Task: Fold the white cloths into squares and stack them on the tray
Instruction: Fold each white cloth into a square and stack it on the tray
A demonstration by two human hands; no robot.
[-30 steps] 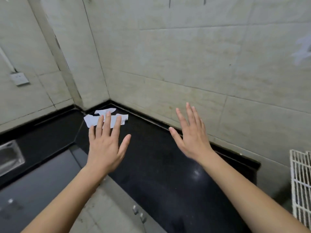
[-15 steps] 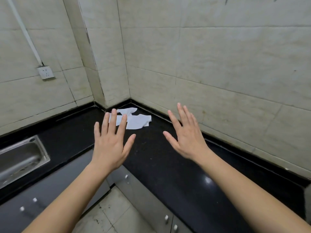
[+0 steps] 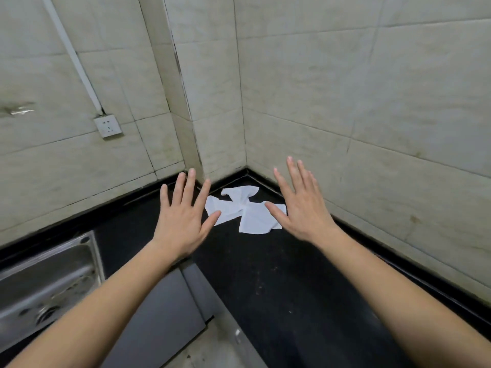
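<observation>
Head view takes in a corner of pale tiled wall (image 3: 345, 102) with a black counter (image 3: 279, 274) running along its foot on both sides. A steel sink (image 3: 45, 282) is let into the counter at the lower left, and a grey cupboard door (image 3: 164, 314) stands below the counter edge.

Both bare forearms reach forward toward the corner. The left hand (image 3: 183, 221) is held flat, back toward the camera, fingers straight and spread wide, with nothing in it. The right hand (image 3: 303, 208) is the same: fingers straight, thumb out to the side, gripping nothing.

Between the two hands, right in the corner, the white cloths (image 3: 252, 219) lie crumpled and unfolded on the counter. The left thumb tip lies over their left edge and the right thumb over their right edge. Whether either thumb touches the fabric I cannot tell.

A small white wall socket (image 3: 107, 126) sits on the left wall above the sink, with a white strip running up from it.
</observation>
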